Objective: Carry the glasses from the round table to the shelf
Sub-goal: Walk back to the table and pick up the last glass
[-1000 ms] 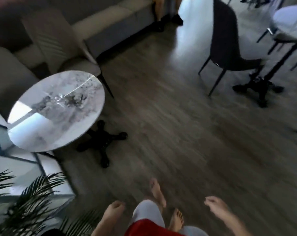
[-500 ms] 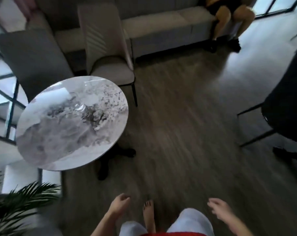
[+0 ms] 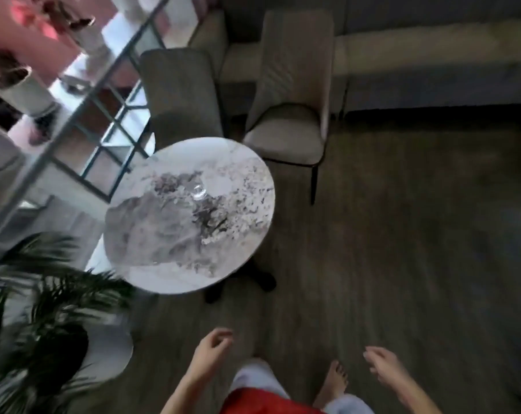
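glass (image 3: pixel 199 191): one clear glass stood near the middle of the tabletop, a touch toward the far side, well apart from both hands. blurred, so no telling its exact shape.
tabletop (image 3: pixel 151 234): round, marbled grey and white, on a dark footed base; it sat ahead and to the left of the person.
left hand (image 3: pixel 210 352): hung low over the floor, short of the tabletop's near edge, fingers loosely curled, nothing in it.
right hand (image 3: pixel 383 364): out to the right, also low, fingers slack and a little parted, empty too.
feet: a bare foot (image 3: pixel 333 380) showed on the wooden floor (image 3: pixel 402 234) between the hands, beside pale trouser legs and a red hem.
chairs: a grey chair (image 3: pixel 178 94) was tucked at the tabletop's far side, a beige chair (image 3: pixel 292 100) just to its right.
sofa (image 3: pixel 432 64): long and pale, along the far wall behind the chairs.
shelf (image 3: pixel 83 94): a metal-framed unit at upper left, white pots (image 3: pixel 26 91) on it; the view there was too smeared for detail.
plant (image 3: pixel 44 309): dark palm fronds filled the lower left, near the tabletop's edge.
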